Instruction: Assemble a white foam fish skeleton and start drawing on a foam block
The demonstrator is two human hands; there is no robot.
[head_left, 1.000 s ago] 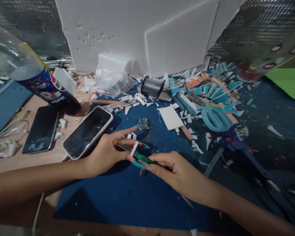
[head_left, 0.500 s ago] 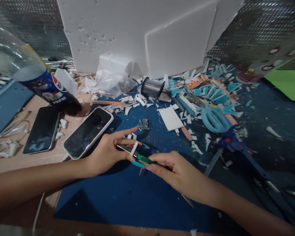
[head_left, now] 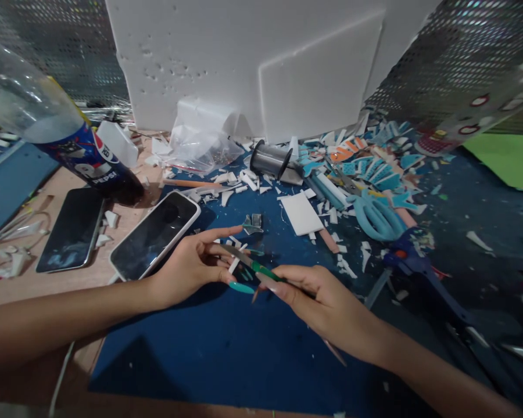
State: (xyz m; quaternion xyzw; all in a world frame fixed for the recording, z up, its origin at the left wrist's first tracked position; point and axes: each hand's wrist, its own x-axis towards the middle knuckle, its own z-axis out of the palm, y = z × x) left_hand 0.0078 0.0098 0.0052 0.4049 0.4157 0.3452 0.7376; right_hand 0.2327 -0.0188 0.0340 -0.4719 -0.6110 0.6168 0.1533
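Note:
Between the thumb and fingers of my left hand is a small white strip, perhaps foam; its index finger stretches forward. My right hand grips a green-handled knife with its grey blade angled over the strip, close to my left fingertips. A thin wooden stick pokes out beneath the right hand; how it is held is hidden. Just past my left index fingertip lie small clear pieces on the blue mat.
Two phones and a Pepsi bottle stand to the left. A spool, white card, blue-handled scissors, glue gun and many scraps lie ahead and right. A white foam board rises behind.
The knife has tilted and drawn slightly back from my left fingers, its blade now above the white strip. My left hand keeps nearly the same place.

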